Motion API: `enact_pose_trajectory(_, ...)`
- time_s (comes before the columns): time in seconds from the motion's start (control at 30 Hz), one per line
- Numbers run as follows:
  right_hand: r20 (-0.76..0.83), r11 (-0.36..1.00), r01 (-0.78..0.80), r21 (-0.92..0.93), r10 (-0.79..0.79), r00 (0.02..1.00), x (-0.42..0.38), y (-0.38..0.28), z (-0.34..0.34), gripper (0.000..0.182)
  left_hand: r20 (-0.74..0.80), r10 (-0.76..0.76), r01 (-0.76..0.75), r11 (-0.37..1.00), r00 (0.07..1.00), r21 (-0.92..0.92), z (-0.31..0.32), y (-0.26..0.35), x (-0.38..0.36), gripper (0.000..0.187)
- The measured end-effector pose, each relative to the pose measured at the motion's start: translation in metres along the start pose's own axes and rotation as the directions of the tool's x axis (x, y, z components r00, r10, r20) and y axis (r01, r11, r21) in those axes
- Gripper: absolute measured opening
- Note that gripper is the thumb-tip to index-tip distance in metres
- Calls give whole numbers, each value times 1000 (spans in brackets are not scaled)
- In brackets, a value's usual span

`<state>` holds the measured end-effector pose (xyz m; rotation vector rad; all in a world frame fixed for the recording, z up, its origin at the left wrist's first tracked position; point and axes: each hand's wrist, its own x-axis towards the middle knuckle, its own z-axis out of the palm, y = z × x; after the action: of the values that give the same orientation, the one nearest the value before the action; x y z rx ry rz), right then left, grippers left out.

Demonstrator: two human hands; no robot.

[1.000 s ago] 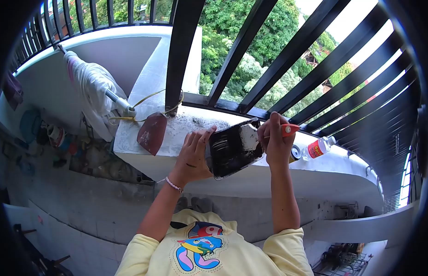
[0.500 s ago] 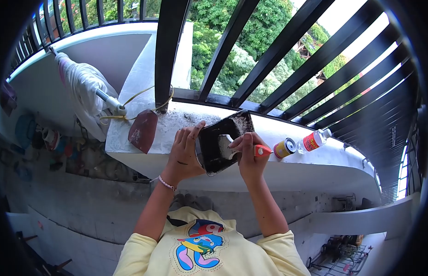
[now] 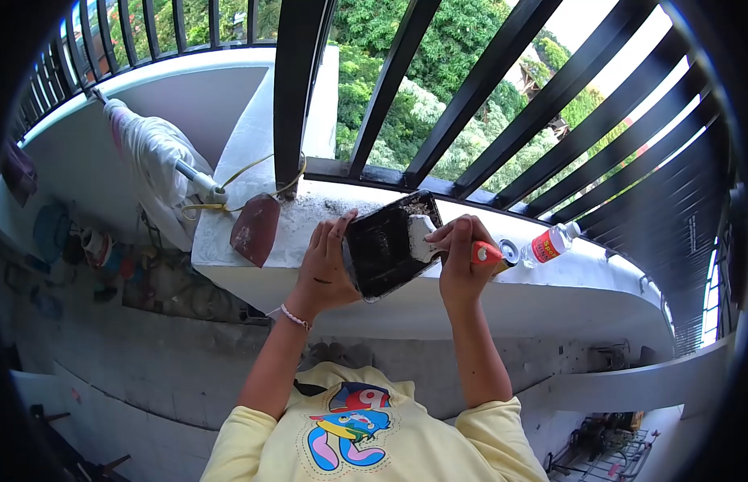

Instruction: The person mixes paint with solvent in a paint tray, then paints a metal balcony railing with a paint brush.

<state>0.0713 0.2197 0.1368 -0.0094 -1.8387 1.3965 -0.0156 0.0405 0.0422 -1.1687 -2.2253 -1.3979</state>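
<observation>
My left hand [image 3: 324,261] grips the left side of a black rectangular tray [image 3: 382,257], fingers along its outer wall. The tray is tilted over the ledge's front edge, with greyish crumbs in its far right corner. A paintbrush [image 3: 422,234] with a whitish head and a red-orange handle is in my right hand [image 3: 464,261], fingers closed around it. Its pale head lies inside the tray by the right wall. The handle end sticks out to the right, overlapping a yellow can [image 3: 509,253] in view.
On the white ledge [image 3: 309,201] are dark grit, a maroon flat piece [image 3: 256,229] and a yellow cord [image 3: 203,206]. A clear bottle [image 3: 552,243] with a red label stands right. Black railing bars [image 3: 398,80] rise behind. A white closed umbrella-like cloth bundle [image 3: 153,145] leans left.
My right hand has moved right with the paintbrush, taking its head from the tray's middle to the right wall. The handle now covers part of the can. My left hand stays on the tray.
</observation>
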Motion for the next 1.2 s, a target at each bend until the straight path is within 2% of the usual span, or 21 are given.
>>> enact_pose_trajectory(0.03, -26, 998, -26, 49, 27, 999, 0, -2, 6, 38, -10, 18, -18, 1000, 1000, 8, 0, 0, 1, 118)
enact_pose_trajectory(0.1, 23, 997, -68, 47, 67, 998, -4, -8, 22, 40, -18, 41, -40, 999, 999, 15, 1, 1, 2, 118)
enact_pose_trajectory(0.17, 97, 982, -124, 140, 111, 989, -16, -4, 38, 40, -25, 37, -36, 999, 999, 41, 2, 3, 3, 119)
enact_pose_trajectory(0.2, 173, 981, -164, 101, 145, 974, -18, -10, 44, 41, -24, 36, -35, 999, 999, 41, 2, 2, 3, 119)
enact_pose_trajectory(0.23, 175, 981, -167, 102, 148, 973, -19, -9, 49, 41, -19, 14, -14, 999, 1000, 35, 2, 0, 2, 120)
enact_pose_trajectory(0.3, 192, 950, -216, 226, 174, 966, -17, -5, 56, 39, -14, -12, 12, 999, 1000, 30, 0, 0, 1, 122)
enact_pose_trajectory(0.33, 185, 870, -313, 380, 260, 948, -10, -8, 57, 37, -36, 4, -3, 1000, 999, 11, -2, 2, 3, 123)
enact_pose_trajectory(0.37, 182, 869, -315, 380, 264, 947, -5, -5, 55, 37, -57, 21, -22, 1000, 998, -9, -3, 4, 4, 124)
enact_pose_trajectory(0.43, 253, 691, -494, 527, 428, 868, 5, 3, 46, 34, -37, 23, -23, 1000, 999, -7, -4, 5, 5, 123)
enact_pose_trajectory(0.87, 287, 496, -609, 619, 579, 763, 13, 9, 34, 29, -3, 41, -41, 999, 999, -15, -1, 3, 3, 121)
enact_pose_trajectory(1.0, 273, 490, -607, 626, 591, 759, 15, 7, 31, 30, -3, 40, -40, 999, 999, -27, 1, 1, 1, 122)
enact_pose_trajectory(1.07, 110, 592, -554, 585, 619, 778, 19, -1, 31, 31, -13, 60, -61, 998, 998, -30, 2, 1, 1, 122)
enact_pose_trajectory(1.1, 106, 589, -550, 592, 620, 778, 20, -5, 29, 31, -5, 64, -64, 998, 998, -27, 3, 1, 1, 122)
enact_pose_trajectory(1.17, 7, 742, -458, 490, 521, 853, 19, -12, 24, 34, -6, 33, -34, 995, 999, -94, 5, -1, 2, 120)
enact_pose_trajectory(1.2, 21, 782, -417, 462, 461, 887, 19, -16, 19, 39, -2, 37, -37, 995, 999, -89, 4, -1, 4, 120)
